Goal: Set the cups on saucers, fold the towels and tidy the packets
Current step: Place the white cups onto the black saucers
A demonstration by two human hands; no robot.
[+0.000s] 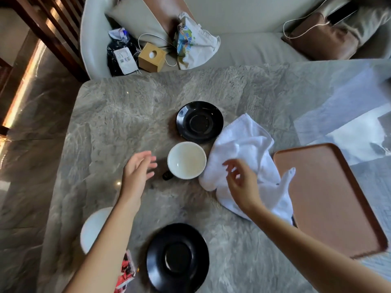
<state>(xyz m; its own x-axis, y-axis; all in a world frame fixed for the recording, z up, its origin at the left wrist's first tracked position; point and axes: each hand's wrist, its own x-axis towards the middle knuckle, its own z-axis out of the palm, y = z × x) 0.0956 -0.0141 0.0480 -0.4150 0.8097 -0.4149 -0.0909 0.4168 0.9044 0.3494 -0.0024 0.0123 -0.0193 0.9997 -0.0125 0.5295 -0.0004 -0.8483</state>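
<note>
A cup (pixel 187 160), white inside with a dark handle at its lower left, stands on the grey stone table (pixel 118 115). Just beyond it lies an empty black saucer (pixel 199 122). A second black saucer (pixel 177 258) sits near the front edge. A crumpled white towel (pixel 243 144) lies right of the cup, partly over the tray's corner. My left hand (pixel 137 172) hovers open just left of the cup. My right hand (pixel 241 182) hangs over the towel, fingers apart and curled. A red packet (pixel 126 271) peeks out under my left forearm, beside a white round object (pixel 93 227).
A brown tray (pixel 330 199) lies empty at the right. Behind the table a pale sofa holds a wooden tissue box (pixel 151 57), a printed cloth bag (pixel 192 41), a black bag (pixel 120 53) and a brown cushion (pixel 321 37). Floor drops off left of the table.
</note>
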